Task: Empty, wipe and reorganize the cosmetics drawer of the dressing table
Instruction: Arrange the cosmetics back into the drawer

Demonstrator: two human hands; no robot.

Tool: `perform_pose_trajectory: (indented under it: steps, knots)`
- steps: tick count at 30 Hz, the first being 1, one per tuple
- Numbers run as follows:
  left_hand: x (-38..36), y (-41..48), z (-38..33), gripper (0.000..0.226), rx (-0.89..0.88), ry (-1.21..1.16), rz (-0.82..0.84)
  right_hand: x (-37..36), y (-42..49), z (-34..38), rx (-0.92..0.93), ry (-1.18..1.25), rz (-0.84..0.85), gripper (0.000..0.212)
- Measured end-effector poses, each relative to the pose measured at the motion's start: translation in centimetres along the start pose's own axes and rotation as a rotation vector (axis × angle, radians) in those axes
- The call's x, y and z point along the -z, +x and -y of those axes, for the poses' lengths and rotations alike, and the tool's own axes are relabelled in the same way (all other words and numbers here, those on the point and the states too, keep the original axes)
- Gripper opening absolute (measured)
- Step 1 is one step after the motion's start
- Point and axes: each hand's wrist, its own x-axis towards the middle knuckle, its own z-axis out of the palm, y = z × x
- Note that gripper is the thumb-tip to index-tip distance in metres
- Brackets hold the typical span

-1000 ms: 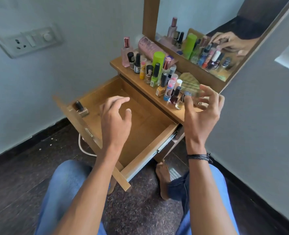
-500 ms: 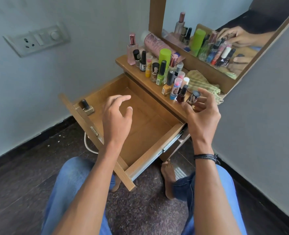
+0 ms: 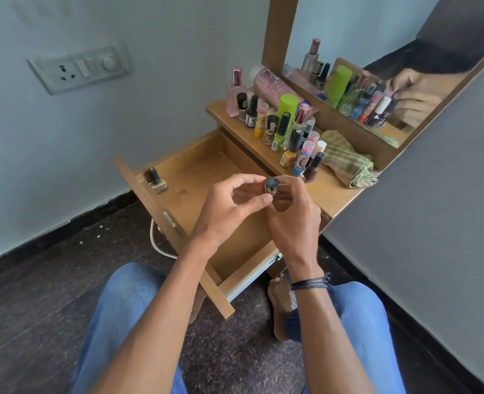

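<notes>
The wooden drawer (image 3: 195, 177) stands pulled out, with one nail polish bottle (image 3: 156, 181) upright in its far left corner. Over the drawer's middle, my right hand (image 3: 292, 220) grips a small black-capped bottle (image 3: 270, 185). My left hand (image 3: 235, 206) meets it there, thumb and fingertips pinching at the same bottle. Several cosmetics bottles (image 3: 280, 129) stand in rows on the dressing table top (image 3: 328, 191). A green checked cloth (image 3: 346, 163) lies folded beside them.
A mirror (image 3: 377, 66) in a wooden frame leans behind the bottles. A wall socket plate (image 3: 81, 69) is on the left wall. A white cable (image 3: 158, 245) hangs below the drawer. My knees in blue jeans and a bare foot (image 3: 280, 305) are beneath, on dark floor.
My right hand lifted the black-capped bottle off the table top and brought it over the drawer. My left hand moved right to meet it and took hold of it too.
</notes>
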Motion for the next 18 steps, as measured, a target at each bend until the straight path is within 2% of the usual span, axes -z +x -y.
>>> perform_pose_trajectory:
  steps: [10,14,16,18]
  knots:
    - [0.3,0.7,1.3,0.031,-0.015,0.159,-0.045,-0.7,-0.4,-0.3,0.031,-0.011,0.099,0.039]
    - [0.5,0.9,1.4,0.032,-0.007,0.229,-0.072,0.0,-0.1,-0.4,0.046,0.031,0.181,0.047]
    - [0.5,0.9,1.5,0.031,0.006,0.232,-0.088,0.6,0.4,-0.5,0.071,0.034,0.121,0.043]
    - [0.6,1.0,1.5,0.028,0.014,0.228,-0.114,1.4,1.1,-0.7,0.085,0.030,-0.051,0.032]
